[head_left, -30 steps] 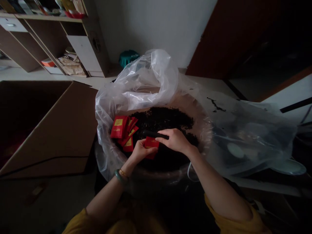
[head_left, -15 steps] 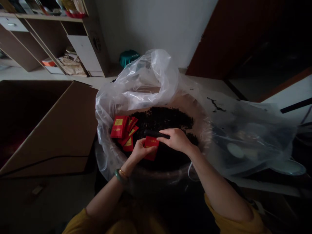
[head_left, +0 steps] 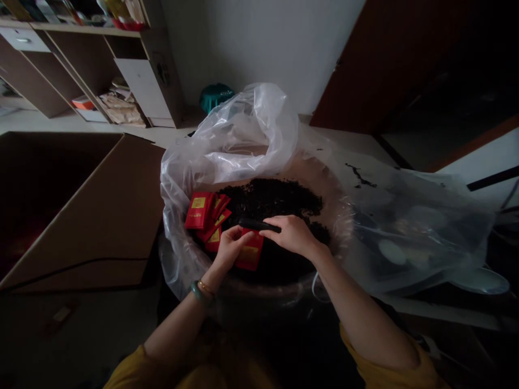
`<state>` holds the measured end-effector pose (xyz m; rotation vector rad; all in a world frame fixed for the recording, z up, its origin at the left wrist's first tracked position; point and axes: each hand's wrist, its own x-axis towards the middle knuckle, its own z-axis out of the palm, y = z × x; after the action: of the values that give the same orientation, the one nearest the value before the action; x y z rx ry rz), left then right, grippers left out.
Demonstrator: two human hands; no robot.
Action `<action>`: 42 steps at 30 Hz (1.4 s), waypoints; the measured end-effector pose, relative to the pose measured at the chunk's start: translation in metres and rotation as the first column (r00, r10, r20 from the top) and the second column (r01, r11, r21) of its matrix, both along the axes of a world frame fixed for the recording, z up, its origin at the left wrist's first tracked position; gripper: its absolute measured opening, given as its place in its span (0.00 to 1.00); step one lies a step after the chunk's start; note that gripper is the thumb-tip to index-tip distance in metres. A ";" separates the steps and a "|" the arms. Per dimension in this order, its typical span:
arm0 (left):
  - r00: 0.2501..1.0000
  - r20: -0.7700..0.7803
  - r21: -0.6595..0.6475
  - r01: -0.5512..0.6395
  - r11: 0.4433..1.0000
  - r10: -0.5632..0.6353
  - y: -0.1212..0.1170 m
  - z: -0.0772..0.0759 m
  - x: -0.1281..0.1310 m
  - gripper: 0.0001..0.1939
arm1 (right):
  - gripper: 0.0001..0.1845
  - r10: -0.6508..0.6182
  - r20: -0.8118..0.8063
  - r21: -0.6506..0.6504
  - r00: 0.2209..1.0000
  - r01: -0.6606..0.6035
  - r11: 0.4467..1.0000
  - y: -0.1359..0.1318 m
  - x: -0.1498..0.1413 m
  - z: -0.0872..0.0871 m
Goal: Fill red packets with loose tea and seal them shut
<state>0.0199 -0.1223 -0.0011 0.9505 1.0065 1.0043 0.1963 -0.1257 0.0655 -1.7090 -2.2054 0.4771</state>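
Observation:
My left hand (head_left: 232,246) pinches a small red packet (head_left: 248,256) with a yellow label near its upper left edge. My right hand (head_left: 292,233) is closed round a slim black handheld tool (head_left: 258,223), which lies across the packet's top edge; its exact kind does not show. Both hands are above a round basin (head_left: 324,173) lined with clear plastic. Dark loose leaves (head_left: 275,197), looking like tea, are heaped in it. Several more red packets (head_left: 199,212) with yellow labels lie piled at its left side.
An open cardboard box (head_left: 109,216) stands to the left. Clear plastic sheeting (head_left: 413,216) spreads to the right over pale round items. Behind are a wooden shelf unit (head_left: 166,92), a green bundle (head_left: 214,97) and a dark red door (head_left: 377,65).
My left hand has moved slightly left, and the held packet now sits a little lower with more of its yellow label showing. The black tool has shifted slightly left.

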 end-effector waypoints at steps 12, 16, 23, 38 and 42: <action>0.997 -0.013 0.047 -0.074 0.996 0.075 0.002 -0.007 0.000 0.17 | 0.22 -0.073 -0.111 -0.008 0.991 0.073 0.997 0.005 0.007 -0.005; 0.992 -0.005 0.101 -0.126 0.987 0.127 0.002 -0.006 -0.001 0.18 | 0.23 -0.170 -0.087 -0.017 0.982 0.169 0.985 0.011 0.019 -0.004; 0.967 0.003 0.045 -0.253 0.966 0.253 0.005 -0.011 -0.002 0.19 | 0.21 -0.249 0.207 -0.079 0.946 0.270 0.959 0.016 0.022 -0.014; 0.970 -0.158 0.220 -0.147 0.964 0.184 0.002 -0.012 -0.004 0.25 | 0.06 -0.101 -0.502 -0.120 0.859 0.047 0.992 0.006 -0.012 -0.031; 0.612 -0.536 0.646 -0.146 0.750 0.581 0.027 0.001 -0.037 0.16 | 0.09 -0.329 -0.704 -0.344 0.629 0.104 0.933 0.010 -0.013 -0.041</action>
<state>-0.0166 -0.0950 -0.0003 1.7526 1.6873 1.3642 0.1830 -0.1157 0.0244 -1.4654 -1.3378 1.2199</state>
